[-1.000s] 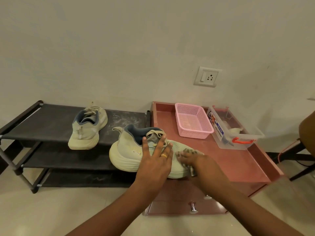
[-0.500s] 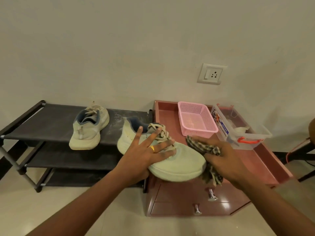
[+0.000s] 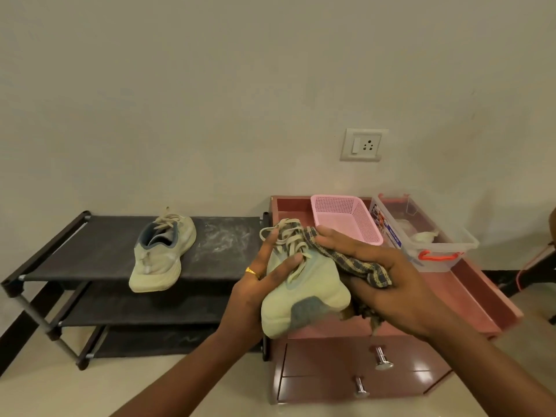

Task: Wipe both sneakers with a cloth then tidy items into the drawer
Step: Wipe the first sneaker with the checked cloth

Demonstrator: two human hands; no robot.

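Head view, nearest first. Gripping the near sneaker from its left side with the left hand: fingers curled up against the laces, thumb laid across the upper, a ring on one finger. Pressing a checked cloth to the shoe's right flank with the right hand, fingers curled round the bunched fabric, a tail of it hanging below the palm. Held tilted, toe toward the camera, a grey patch of sole showing, in front of the reddish drawer unit; cannot tell whether touching the surface. Below, two shut drawers with metal knobs. Farther back on the surface, a pink basket and, just beside it on the right, a clear box with an orange handle. Off to the left, the second sneaker lying on the top shelf of a dark shoe rack, white dust smeared beside it. Wall socket behind. Half a second ago: lying flatter at the surface's corner under a spread, flat left hand, cloth bunched beside the toe; now turned toe-forward and clasped from both sides.
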